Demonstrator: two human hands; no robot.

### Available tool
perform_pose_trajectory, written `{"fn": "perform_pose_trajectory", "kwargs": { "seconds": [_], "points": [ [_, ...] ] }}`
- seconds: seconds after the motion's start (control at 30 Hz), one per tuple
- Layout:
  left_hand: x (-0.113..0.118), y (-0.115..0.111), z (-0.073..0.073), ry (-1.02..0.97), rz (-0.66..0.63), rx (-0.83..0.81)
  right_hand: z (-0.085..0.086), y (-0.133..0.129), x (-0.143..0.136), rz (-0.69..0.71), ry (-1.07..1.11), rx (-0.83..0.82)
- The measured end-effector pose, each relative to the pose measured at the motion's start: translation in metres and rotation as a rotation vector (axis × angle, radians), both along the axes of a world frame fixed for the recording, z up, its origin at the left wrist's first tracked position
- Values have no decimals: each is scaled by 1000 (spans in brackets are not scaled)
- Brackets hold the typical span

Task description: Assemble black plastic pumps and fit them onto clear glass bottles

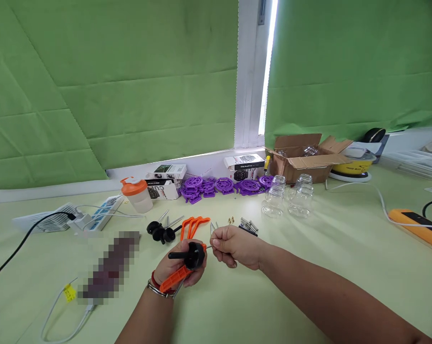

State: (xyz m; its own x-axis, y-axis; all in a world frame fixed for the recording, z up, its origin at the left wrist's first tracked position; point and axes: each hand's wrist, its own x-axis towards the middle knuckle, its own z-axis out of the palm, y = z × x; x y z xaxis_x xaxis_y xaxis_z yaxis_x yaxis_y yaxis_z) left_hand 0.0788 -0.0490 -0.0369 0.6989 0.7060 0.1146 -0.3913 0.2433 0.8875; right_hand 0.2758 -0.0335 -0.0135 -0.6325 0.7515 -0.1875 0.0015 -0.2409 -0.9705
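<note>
My left hand [196, 279] is closed around a black cup-shaped plastic part [194, 256] with a stub handle. An orange plastic handle [176, 278] lies in the same grip, slanting towards the wrist, and a metal rod shows below it. Opposite, my right hand [230, 246] pinches a thin metal rod [209, 247] whose end meets the orange piece; its kind is mostly hidden by the fingers. Just beyond the hands lie several orange handles [193, 227] and black cup-shaped parts with metal rods [163, 231].
Small brass pieces [231, 220] and a block of screws [249, 226] lie past my right hand. Farther back are purple plastic discs [224, 185], clear glass cups [273, 199], a cardboard box [302, 167], and an orange-lidded shaker [135, 195]. Cables and a power strip [106, 212] are left.
</note>
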Motion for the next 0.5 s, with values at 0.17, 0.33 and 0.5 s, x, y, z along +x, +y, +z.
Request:
{"fn": "perform_pose_trajectory", "kwargs": {
  "seconds": [0.17,0.33,0.5],
  "points": [
    [4,1,-2,-5,3,-34,3,3,-1,-58,-72,111],
    [0,2,6,-329,185,-19,-13,4,6,-137,-171,88],
    [-10,4,17,-407,311,-14,-20,12,23,-321,-444,312]
  ]
}}
